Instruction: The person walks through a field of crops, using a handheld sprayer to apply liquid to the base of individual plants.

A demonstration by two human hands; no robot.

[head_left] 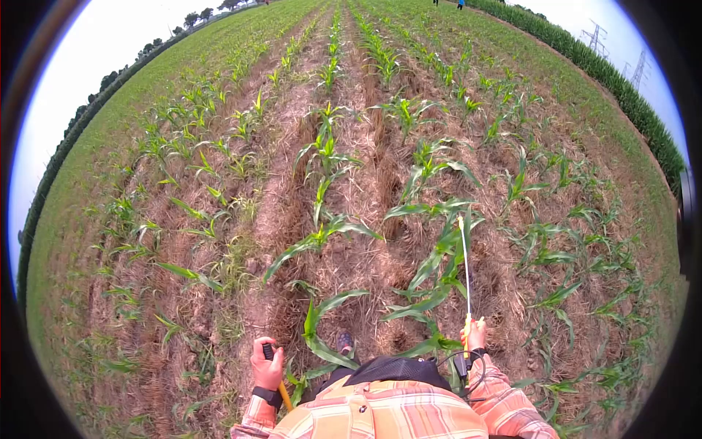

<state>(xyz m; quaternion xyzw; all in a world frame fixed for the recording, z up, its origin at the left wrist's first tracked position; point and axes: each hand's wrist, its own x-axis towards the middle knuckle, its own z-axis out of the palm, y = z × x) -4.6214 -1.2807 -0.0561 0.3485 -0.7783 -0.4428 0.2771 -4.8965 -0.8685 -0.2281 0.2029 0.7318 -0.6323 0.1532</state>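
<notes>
My left hand (266,368) is at the lower left, closed around the black grip of a lever (285,396) with a yellow-orange shaft that runs back beside my body. At the lower right, my right hand (477,336) is wrapped around the yellow handle of a spray wand (466,274). Its thin white lance points forward among the leaves of a young corn plant (443,252). A black hose (479,382) loops by my right wrist. Between my hands, another corn plant (313,325) stands close to my body.
Rows of young corn (327,150) stretch ahead over dry, straw-covered soil (281,186). A shoe (346,342) shows below me. Taller crop (621,91) borders the right side. Distant people (460,4) stand at the top edge; pylons (596,36) rise behind the crop.
</notes>
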